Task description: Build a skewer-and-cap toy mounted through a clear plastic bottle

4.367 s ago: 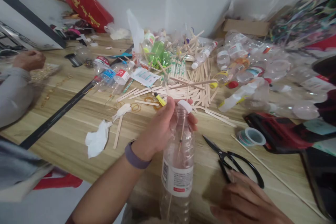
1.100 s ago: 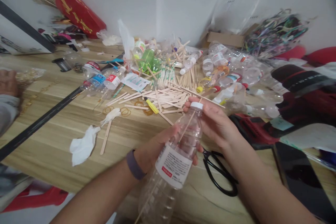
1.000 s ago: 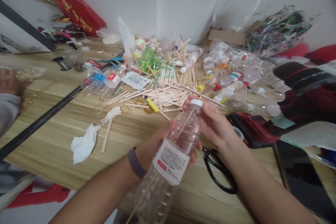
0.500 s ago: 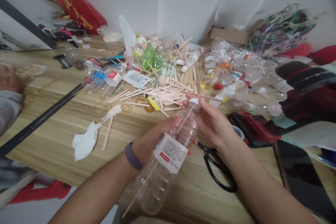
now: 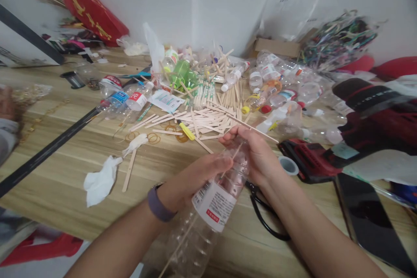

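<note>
A clear plastic bottle [image 5: 208, 234] with a white label [image 5: 215, 205] lies tilted in front of me, its neck pointing away. My left hand [image 5: 208, 171] grips its upper body. Wrapped over the neck and cap end is my right hand [image 5: 249, 150], which hides the cap. A thin wooden stick [image 5: 182, 239] runs lengthwise along the bottle and sticks out past its base; whether it lies wholly inside I cannot tell. Another thin stick [image 5: 260, 132] crosses beyond my right fingers at the cap end. Black-handled scissors [image 5: 265, 217] rest under my right forearm.
Flat wooden craft sticks [image 5: 208, 121] and a yellow-handled tool [image 5: 186, 131] lie ahead. Plastic bottles [image 5: 276, 80] crowd the back right. At right are a red-black power drill [image 5: 361, 130] and a dark phone or tablet [image 5: 371, 217]. Another person's hand [image 5: 6, 102] is at far left.
The bottle has shifted slightly down and toward me. My right fingers have closed over its white cap, which showed before. My left thumb has moved onto the bottle's shoulder.
</note>
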{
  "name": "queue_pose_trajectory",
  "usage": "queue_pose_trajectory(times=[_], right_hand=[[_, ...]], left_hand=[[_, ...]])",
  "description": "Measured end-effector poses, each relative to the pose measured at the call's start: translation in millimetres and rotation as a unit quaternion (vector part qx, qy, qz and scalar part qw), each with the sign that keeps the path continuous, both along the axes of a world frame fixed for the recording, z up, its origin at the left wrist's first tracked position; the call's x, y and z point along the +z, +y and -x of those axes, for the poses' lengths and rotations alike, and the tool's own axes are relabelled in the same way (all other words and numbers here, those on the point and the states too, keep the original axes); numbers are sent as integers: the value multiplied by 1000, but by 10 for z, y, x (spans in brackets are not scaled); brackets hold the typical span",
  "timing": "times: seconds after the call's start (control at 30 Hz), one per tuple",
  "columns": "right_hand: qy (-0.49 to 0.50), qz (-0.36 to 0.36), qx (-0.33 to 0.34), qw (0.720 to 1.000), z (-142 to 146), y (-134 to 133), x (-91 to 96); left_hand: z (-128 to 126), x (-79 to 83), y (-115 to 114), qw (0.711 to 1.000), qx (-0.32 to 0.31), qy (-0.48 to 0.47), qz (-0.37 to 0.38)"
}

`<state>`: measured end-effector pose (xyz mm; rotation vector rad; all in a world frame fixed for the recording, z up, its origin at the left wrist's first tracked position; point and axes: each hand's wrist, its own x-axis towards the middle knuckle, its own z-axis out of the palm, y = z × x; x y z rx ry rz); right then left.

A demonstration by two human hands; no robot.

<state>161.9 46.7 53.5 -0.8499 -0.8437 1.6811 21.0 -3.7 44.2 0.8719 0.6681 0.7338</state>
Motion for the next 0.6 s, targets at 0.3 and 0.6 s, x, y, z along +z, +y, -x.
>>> queue_pose_trajectory(times=[0.3, 0.6], right_hand=[[30, -67, 44, 996, -3, -87, 40], [160, -99, 127, 974, 11, -192, 0]], left_hand=[[14, -103, -51, 990, -47, -125, 55], [-167, -353, -71, 919, -234, -281, 148]])
